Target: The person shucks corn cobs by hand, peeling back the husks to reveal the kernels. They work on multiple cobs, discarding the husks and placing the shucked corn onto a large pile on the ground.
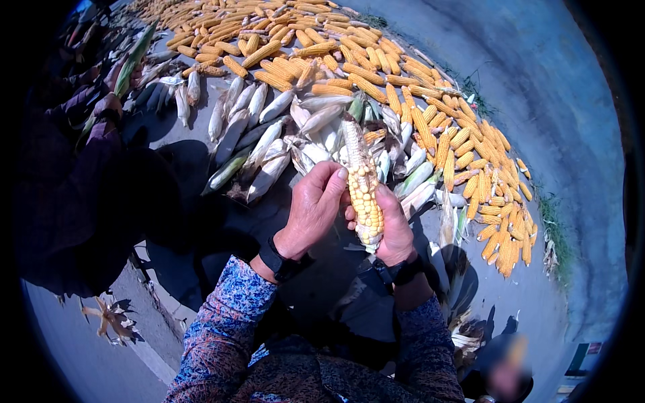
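A husked ear of corn (366,204) with yellow kernels on its lower part and a bare, pale upper end stands in the middle of the head view. My right hand (395,224) is closed around its lower end. My left hand (316,204) is at its left side, thumb near the kernels; its fingers are partly hidden, and whether they grip the ear is unclear. Beyond my hands lies a pile of unhusked corn ears (267,156) in pale, dry husks. Further out, husked yellow ears (365,88) form a long curved heap.
At the left a person's hand (108,106) is beside a green husked leaf or ear (136,60). Loose dry husks (110,320) lie at the lower left, more husks (463,337) at the lower right. Another person (506,367), blurred, is at the bottom right. Grass (554,231) edges the heap.
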Demonstrator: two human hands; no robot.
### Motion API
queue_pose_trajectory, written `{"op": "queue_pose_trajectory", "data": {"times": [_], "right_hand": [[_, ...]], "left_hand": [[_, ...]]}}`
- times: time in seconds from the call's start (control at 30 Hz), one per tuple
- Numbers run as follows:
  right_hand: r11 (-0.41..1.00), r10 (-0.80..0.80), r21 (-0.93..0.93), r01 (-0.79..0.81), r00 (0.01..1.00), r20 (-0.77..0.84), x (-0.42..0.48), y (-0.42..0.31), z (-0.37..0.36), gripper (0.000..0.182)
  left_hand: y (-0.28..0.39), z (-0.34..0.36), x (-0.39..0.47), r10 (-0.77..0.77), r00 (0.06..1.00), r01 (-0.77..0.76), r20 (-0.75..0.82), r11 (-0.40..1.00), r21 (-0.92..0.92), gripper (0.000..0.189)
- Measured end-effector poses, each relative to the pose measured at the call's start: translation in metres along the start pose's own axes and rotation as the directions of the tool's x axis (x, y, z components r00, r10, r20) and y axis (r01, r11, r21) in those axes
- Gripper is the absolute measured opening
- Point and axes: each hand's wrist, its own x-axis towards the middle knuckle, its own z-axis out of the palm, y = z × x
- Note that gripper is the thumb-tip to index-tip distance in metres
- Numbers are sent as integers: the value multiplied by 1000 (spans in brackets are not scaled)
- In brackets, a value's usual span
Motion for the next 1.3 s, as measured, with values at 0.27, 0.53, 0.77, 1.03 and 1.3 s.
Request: {"op": "queue_pose_trajectory", "data": {"times": [0.27,0.53,0.77,1.03,1.3], "right_hand": [[984,4,179,-19,996,88,2,2,-2,52],[987,-146,-72,144,989,-25,3,4,3,52],[924,-291,-293,246,950,-118,7,14,3,51],[951,-216,-255,173,965,-151,5,5,5,43],[930,-319,-238,281,938,-138,7,7,0,41]], "left_hand": [[-2,-12,12,-21,983,16,-182,999,-28,25],[10,-1,3,-52,999,52,0,997,-56,19],[-2,0,1,49,999,-50,23,996,80,13],[17,-18,9,-155,985,141,-72,976,-169,32],[-10,1,1,-149,983,155,106,987,-43,23]]}}
